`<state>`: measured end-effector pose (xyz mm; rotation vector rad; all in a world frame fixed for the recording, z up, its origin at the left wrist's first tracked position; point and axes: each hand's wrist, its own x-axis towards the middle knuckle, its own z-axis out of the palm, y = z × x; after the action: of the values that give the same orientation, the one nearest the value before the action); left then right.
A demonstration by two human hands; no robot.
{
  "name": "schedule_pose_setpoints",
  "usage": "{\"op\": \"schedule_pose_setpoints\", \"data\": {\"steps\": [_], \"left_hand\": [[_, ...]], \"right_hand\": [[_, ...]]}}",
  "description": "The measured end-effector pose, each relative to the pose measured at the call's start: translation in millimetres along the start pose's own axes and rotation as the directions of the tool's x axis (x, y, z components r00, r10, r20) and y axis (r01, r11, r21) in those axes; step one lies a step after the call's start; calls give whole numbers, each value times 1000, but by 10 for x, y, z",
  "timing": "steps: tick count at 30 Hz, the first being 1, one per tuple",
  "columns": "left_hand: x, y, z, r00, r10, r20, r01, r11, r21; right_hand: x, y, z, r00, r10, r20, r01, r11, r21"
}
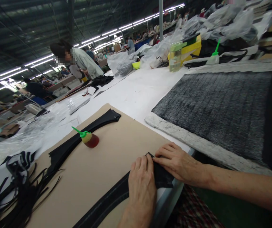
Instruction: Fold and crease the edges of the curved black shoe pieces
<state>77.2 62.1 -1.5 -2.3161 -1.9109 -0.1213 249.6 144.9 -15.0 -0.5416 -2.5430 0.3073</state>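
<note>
A long, curved black fabric piece (107, 199) lies on a tan board (102, 161), its wide end reaching the table's near edge. My left hand (142, 186) bears down on that end, fingers close together, fingertips bent over its upper edge. From the right, my right hand (177, 161) pinches the same edge between thumb and fingers, close to my left fingertips. What lies under the fingertips is hidden. Farther up the board is a stack of similar curved black pieces (79, 142). A small squeeze bottle (90, 139) with a green spout and dark red liquid rests against it.
Black strips (24, 190) lie tangled at the lower left. A dark textured sheet (216, 110) on a pale slab (171, 129) occupies the right. Behind are a clear bottle (175, 60), another green-spouted bottle (213, 59) and plastic bags (120, 63). A person (85, 63) leans over the far side.
</note>
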Motion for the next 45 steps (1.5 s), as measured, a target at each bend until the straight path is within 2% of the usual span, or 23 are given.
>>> {"op": "schedule_pose_setpoints", "data": {"steps": [2,4,7,10,13,19,21,25,28,33,38,40,42,45], "left_hand": [[-29,29,55,999,7,-47,-7,1000,9],[-54,34,94,997,-21,-75,15,996,-86],[-85,-25,93,976,-157,-149,94,929,-358],[-139,-132,27,922,-321,-217,168,836,-522],[-237,-213,-46,909,-369,-196,240,845,-479],[-383,-187,-50,961,-270,-63,249,941,-229],[-384,-164,-32,970,-238,-55,226,959,-170],[-378,-134,-22,976,-198,-89,193,979,-63],[-397,-126,-9,978,-178,-108,177,984,-23],[-409,-136,43,977,-161,-137,160,987,-15],[-386,-83,-52,964,-241,-109,235,970,-64],[-390,-67,-118,966,-246,-72,237,964,-122],[-410,-91,-163,962,-270,-40,254,940,-229],[-511,-187,-203,930,-365,-47,320,865,-386]], "right_hand": [[-1,10,2,1000,-3,3,3,1000,4],[0,21,2,1000,-9,5,9,1000,2],[11,20,-12,1000,-23,4,23,1000,-1],[34,-10,-42,1000,-16,3,16,1000,2],[58,-38,-81,1000,7,16,-7,1000,25],[134,-40,-155,993,99,65,-107,985,137],[209,-79,-149,994,81,70,-89,988,127],[381,-227,-36,983,-28,180,18,998,59],[407,-261,68,972,-71,225,74,997,-4],[266,-86,35,982,-47,185,77,985,-155],[258,-87,-40,995,-6,102,31,967,-251],[289,-120,44,998,-47,36,54,966,-252],[308,-115,209,991,-136,-5,131,965,-228],[287,-33,505,966,-256,-24,247,949,-196]]}}
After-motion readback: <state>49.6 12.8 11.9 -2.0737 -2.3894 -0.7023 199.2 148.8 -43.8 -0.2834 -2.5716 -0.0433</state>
